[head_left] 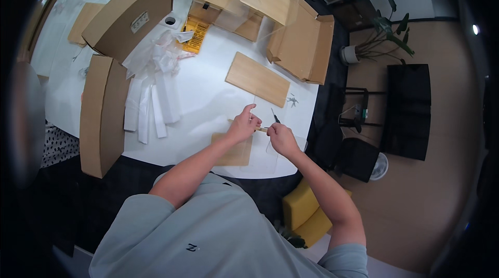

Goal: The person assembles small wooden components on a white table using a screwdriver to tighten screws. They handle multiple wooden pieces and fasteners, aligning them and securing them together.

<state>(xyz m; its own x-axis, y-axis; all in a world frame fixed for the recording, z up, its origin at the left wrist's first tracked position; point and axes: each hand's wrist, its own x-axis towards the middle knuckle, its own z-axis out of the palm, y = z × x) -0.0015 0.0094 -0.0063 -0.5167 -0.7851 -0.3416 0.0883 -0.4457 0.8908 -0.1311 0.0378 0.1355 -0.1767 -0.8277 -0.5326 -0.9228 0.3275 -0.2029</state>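
Note:
My left hand (243, 125) is over the near part of the white table, its thumb and fingers apart and nothing visible between them. Just right of it, my right hand (282, 139) is closed in a fist. From that fist a screwdriver (275, 117) sticks out, with a dark handle end and a thin shaft pointing away from me. A narrow wooden edge (261, 129) shows between the two hands; its far side is hidden. Under my left forearm lies a light wooden panel (234, 153). Beside my right hand is a clear sheet (270, 148).
Beyond my hands lies a wooden board (258, 79), with several small screws (292, 101) beside it. A wooden unit with clear panels (234, 2) and an open cardboard box (306, 44) stand farther back. White foam strips (157, 111) and a tall carton (101, 117) are left.

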